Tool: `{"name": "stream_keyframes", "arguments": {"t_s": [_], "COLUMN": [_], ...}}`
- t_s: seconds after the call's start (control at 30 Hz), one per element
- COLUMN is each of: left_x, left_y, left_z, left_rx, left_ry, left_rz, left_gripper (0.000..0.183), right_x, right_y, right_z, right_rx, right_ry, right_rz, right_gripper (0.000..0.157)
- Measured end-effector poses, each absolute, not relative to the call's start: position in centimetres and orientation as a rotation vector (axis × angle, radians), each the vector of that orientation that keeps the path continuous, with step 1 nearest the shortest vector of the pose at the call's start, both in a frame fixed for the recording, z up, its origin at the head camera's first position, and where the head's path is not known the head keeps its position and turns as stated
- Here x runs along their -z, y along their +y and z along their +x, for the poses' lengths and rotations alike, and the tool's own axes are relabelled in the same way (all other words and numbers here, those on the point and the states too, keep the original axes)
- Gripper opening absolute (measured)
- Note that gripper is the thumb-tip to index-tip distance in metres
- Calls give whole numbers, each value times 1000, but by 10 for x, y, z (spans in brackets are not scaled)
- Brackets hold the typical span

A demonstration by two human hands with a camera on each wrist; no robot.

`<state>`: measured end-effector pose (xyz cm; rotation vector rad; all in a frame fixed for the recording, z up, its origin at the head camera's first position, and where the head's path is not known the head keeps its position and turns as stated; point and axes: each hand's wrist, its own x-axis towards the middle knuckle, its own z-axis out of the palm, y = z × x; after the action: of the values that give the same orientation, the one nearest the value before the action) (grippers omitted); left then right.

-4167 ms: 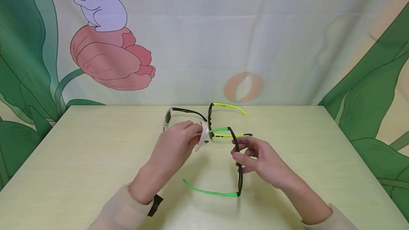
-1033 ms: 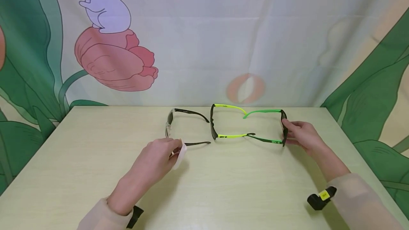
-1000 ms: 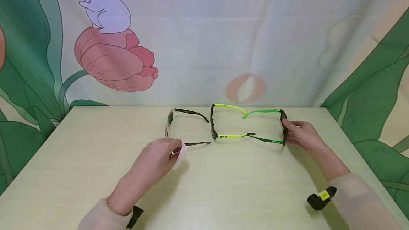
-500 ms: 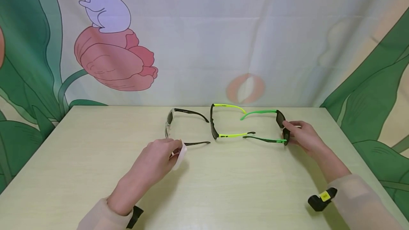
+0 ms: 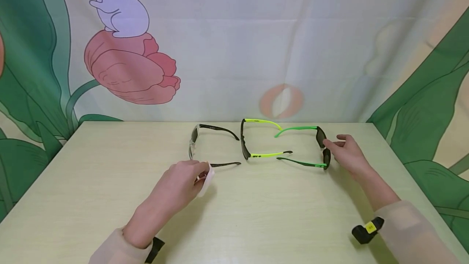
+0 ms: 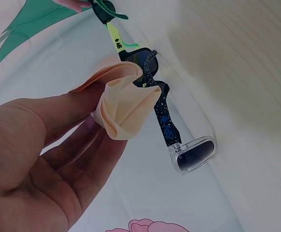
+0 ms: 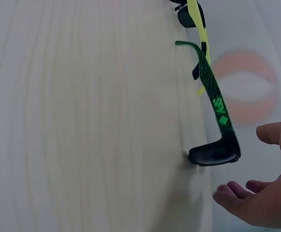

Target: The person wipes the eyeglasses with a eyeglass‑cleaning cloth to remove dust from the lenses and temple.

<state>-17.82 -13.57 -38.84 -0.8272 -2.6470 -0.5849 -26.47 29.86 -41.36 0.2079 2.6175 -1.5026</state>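
Sunglasses (image 7: 220,111), beside right fingers (image 7: 231,197), seemingly apart

In the head view, the left hand (image 5: 179,182) covers the near hinge of the clear glasses (image 5: 195,134), and the top edge crops the rabbit (image 5: 126,15). In the left wrist view, the cloth (image 6: 126,108) hides part of the yellow glasses (image 6: 114,38). The right wrist view cuts off the right hand (image 7: 273,195); lettering on the green glasses (image 7: 212,89) seems too blurred to read.

My left fingers (image 6: 101,169) pinch crumpled pale cloth (image 6: 126,108); green-armed glasses (image 5: 321,137) stand unfolded on the counter (image 5: 256,215) near my right fingers (image 7: 233,200).
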Motion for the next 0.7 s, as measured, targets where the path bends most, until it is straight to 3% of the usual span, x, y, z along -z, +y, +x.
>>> {"name": "stream_keyframes", "arguments": {"t_s": [0.17,0.4,0.7], "left_x": [388,387,387], "left_y": [-135,-133,-130], "left_z": [-178,-179,-179], "left_rx": [591,587,569], "left_ry": [-2660,-2690,-2716], "left_rz": [-833,-838,-850], "left_gripper": [32,28,29], "right_x": [401,393,401], "right_y": [283,261,234], "right_z": [-258,-250,-252], "right_rx": [1324,1094,806], "right_ry": [2864,3066,3125], "right_rz": [45,-314,-676], "right_gripper": [77,51,41]}}
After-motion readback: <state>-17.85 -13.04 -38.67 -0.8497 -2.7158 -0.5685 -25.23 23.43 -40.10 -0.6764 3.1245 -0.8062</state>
